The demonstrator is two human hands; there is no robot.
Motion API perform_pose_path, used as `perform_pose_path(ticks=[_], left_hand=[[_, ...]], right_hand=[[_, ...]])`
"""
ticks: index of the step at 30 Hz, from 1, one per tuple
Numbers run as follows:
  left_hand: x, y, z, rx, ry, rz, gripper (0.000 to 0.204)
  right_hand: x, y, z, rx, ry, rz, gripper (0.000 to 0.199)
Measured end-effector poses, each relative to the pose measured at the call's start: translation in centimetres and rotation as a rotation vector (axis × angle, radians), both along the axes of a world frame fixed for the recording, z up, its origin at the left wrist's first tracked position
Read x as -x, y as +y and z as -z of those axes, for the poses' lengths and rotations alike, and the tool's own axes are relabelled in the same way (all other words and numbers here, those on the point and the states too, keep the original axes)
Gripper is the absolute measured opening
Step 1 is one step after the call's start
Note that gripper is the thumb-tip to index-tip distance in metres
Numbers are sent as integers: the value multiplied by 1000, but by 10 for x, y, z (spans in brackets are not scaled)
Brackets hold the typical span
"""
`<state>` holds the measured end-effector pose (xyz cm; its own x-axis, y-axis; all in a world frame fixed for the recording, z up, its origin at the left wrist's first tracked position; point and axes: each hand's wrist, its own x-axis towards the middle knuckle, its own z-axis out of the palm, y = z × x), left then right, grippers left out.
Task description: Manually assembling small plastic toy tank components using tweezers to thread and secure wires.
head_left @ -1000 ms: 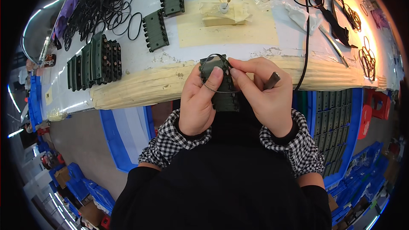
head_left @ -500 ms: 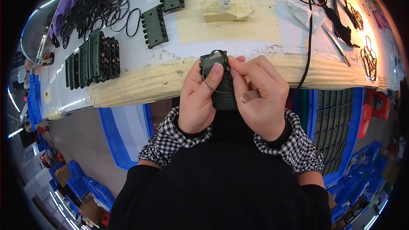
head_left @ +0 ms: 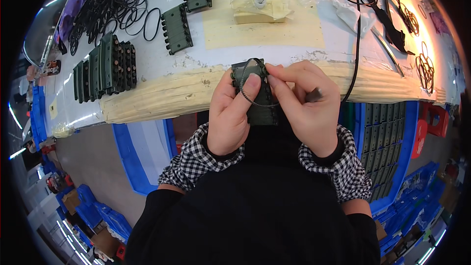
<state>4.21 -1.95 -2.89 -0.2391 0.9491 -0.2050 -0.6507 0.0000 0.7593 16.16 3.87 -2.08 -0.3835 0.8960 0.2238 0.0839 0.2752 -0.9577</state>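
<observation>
My left hand [head_left: 228,110] is closed round a dark green flat piece [head_left: 262,114] with knobbed side edges, held upright at the table's front edge. Its thumb presses on the piece's face. A thin black-and-white cord [head_left: 257,103] forms a loop over that face. My right hand [head_left: 311,105] is closed, with thumb and forefinger pinched at the piece's right edge, where the cord runs; the exact grip point is hidden. Tucked in the curled right fingers is a short rod-like tool [head_left: 314,94] with a dark end.
Similar green pieces stand in a stack [head_left: 105,71] at left; two more [head_left: 176,29] lie further back. Black elastic loops [head_left: 105,7] pile up far left. A small cup [head_left: 260,2] sits on a wrapped block [head_left: 257,18]. Blue trays [head_left: 132,154] flank me below the table.
My right hand has shifted a little to the right, and the rod-like tool in its fingers has turned and moved up. My left hand keeps the green piece nearly in place.
</observation>
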Motion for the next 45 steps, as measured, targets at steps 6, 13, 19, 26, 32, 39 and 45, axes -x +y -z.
perform_pose_path(ticks=[6, 13, 19, 26, 32, 39, 45], left_hand=[[12, -2, 6, -2, -26, 98, 27], [8, 1, -1, 28, -89, 88, 27], [14, -2, 11, -24, -13, 126, 28], [6, -2, 6, -63, 27, 66, 27], [11, -4, 13, 12, 64, 70, 29], [3, -4, 13, -69, 65, 26, 29], [6, -3, 12, -46, 14, 39, 28]], right_hand=[[1, 2, 5, 28, 63, -45, 23], [1, -7, 4, -172, -74, 14, 20], [-2, -1, -5, 93, 1, -38, 18], [1, -3, 5, 149, 130, -74, 19], [-6, -1, 3, 400, 149, -109, 22], [1, -6, 9, -233, -81, -52, 29], [-4, -2, 1, 106, 42, -52, 30]])
